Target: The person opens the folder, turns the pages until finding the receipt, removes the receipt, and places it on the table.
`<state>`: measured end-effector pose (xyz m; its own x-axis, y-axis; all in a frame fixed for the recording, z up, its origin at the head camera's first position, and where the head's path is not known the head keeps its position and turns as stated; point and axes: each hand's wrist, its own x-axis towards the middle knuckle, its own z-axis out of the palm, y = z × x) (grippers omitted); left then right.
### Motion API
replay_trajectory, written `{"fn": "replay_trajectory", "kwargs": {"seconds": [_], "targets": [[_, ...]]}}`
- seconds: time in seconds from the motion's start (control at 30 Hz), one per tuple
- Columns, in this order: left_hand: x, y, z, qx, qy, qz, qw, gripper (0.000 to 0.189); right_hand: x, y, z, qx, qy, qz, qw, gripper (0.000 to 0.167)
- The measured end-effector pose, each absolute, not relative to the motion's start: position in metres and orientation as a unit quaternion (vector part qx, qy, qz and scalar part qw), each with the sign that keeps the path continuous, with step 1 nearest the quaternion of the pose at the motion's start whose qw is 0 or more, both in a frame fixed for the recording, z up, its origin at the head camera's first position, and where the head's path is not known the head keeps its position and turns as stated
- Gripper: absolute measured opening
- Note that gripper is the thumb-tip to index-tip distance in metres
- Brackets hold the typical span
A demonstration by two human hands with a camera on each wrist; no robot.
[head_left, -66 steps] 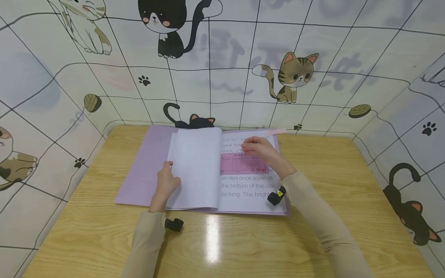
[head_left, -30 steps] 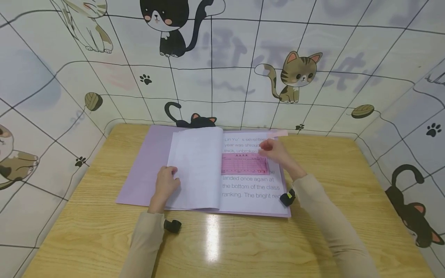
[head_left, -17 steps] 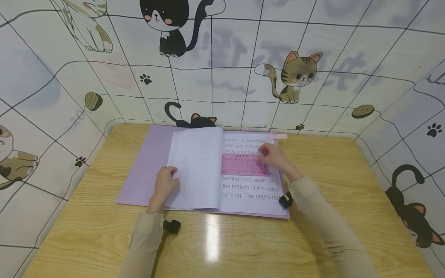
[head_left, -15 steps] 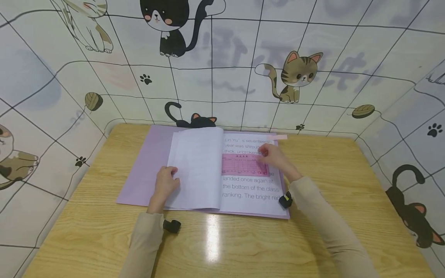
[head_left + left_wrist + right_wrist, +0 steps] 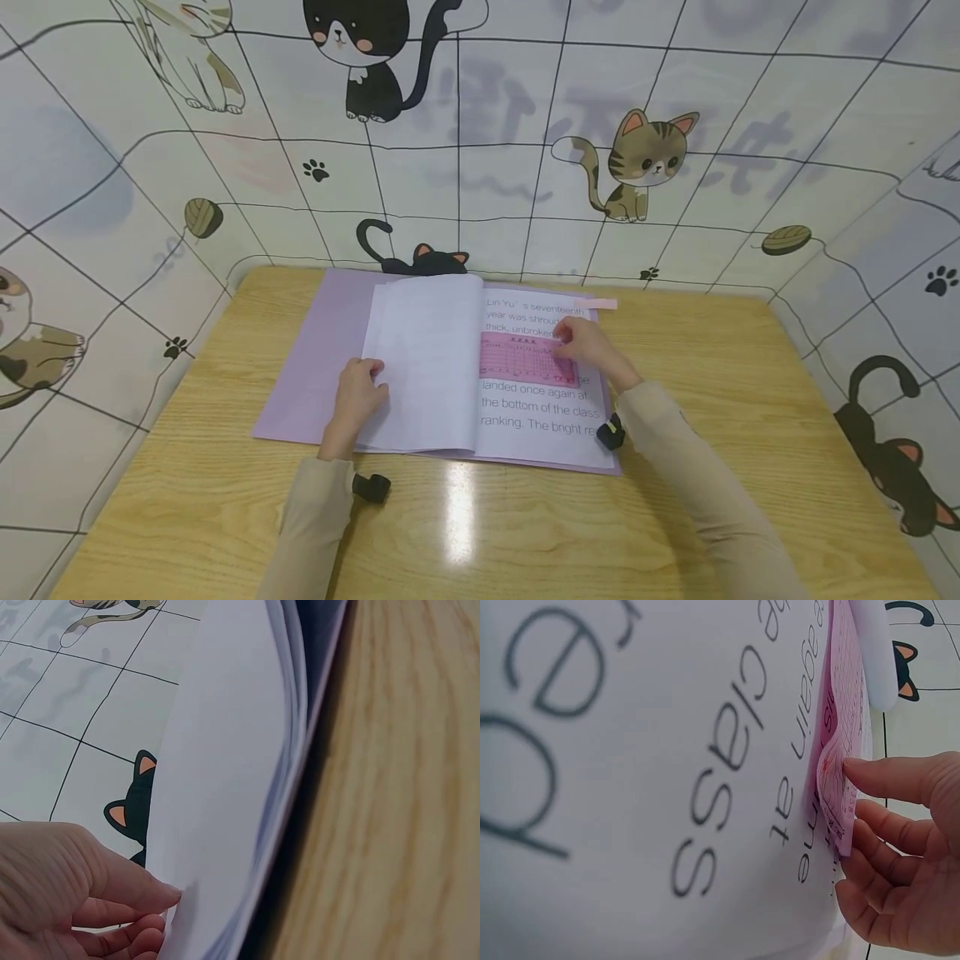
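A folder with a purple cover (image 5: 300, 375) lies spread out, with blank white pages (image 5: 423, 367) on its left and a large-print page (image 5: 540, 433) on its right. My left hand (image 5: 356, 404) holds the left edge of the blank pages; in the left wrist view its thumb (image 5: 142, 889) lies on the paper, with curled fingers at the edge. Across the printed text lies a pink printed form slip (image 5: 525, 360). My right hand (image 5: 588, 343) pinches the slip's right end. In the right wrist view the slip (image 5: 840, 765) bows up off the page, thumb on its face.
A pale pink tab (image 5: 600, 304) sticks out past the page's top right corner. The folder rests on a wooden table (image 5: 480, 533), whose back edge meets a wall (image 5: 495, 183) printed with cats. Black wrist cameras (image 5: 371, 488) sit on both sleeves.
My right hand has moved from the slip's upper middle to its right end and pinches it there. The slip's right end and the pink tab have shifted slightly downward. My left hand stays put.
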<state>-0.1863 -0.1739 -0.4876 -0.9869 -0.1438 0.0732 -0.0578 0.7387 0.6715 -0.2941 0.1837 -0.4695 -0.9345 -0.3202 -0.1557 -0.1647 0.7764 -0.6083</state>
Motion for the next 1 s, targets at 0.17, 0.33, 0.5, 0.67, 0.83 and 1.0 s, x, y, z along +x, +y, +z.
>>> {"fn": "replay_trajectory", "kwargs": {"seconds": [0.17, 0.33, 0.5, 0.67, 0.83, 1.0], "targets": [[-0.187, -0.173, -0.487, 0.058, -0.929, -0.361, 0.055, 0.034, -0.297, 0.184, -0.472, -0.124, 0.937, -0.3, 0.131, 0.022], [-0.188, -0.173, -0.487, 0.061, -0.929, -0.361, 0.052, 0.035, -0.298, 0.184, -0.472, -0.117, 0.935, -0.301, 0.144, 0.014], [-0.188, -0.173, -0.486, 0.056, -0.93, -0.359, 0.057, 0.033, -0.298, 0.185, -0.473, -0.123, 0.932, -0.307, 0.147, 0.012], [-0.188, -0.173, -0.486, 0.058, -0.93, -0.359, 0.057, 0.032, -0.298, 0.186, -0.472, -0.146, 0.931, -0.31, 0.13, 0.011], [-0.188, -0.173, -0.486, 0.058, -0.93, -0.358, 0.055, 0.031, -0.299, 0.191, -0.473, -0.181, 0.917, -0.335, 0.114, 0.008], [-0.187, -0.173, -0.487, 0.058, -0.931, -0.356, 0.056, 0.03, -0.301, 0.198, -0.473, -0.177, 0.896, -0.393, 0.11, 0.007]]}}
